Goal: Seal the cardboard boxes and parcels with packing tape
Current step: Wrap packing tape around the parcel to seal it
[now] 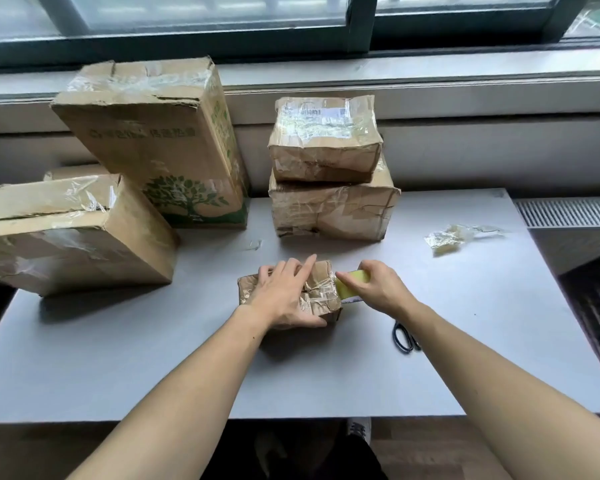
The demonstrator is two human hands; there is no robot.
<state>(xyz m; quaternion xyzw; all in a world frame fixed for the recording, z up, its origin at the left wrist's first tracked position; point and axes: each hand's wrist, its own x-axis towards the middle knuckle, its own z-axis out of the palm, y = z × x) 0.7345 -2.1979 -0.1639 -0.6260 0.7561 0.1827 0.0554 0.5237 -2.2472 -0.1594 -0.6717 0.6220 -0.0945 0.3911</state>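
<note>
Cardboard parcel taping appears under way: left hand presses flat on it, right hand grips the tape roll. Next, probably draw tape across.

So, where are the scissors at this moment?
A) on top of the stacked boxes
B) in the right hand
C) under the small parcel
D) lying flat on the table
D: the scissors lie flat on the table, untouched, while the right hand grips the tape roll.

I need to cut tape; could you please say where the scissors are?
Head view: scissors lie on the table, right of the small parcel, near the right hand.
</note>
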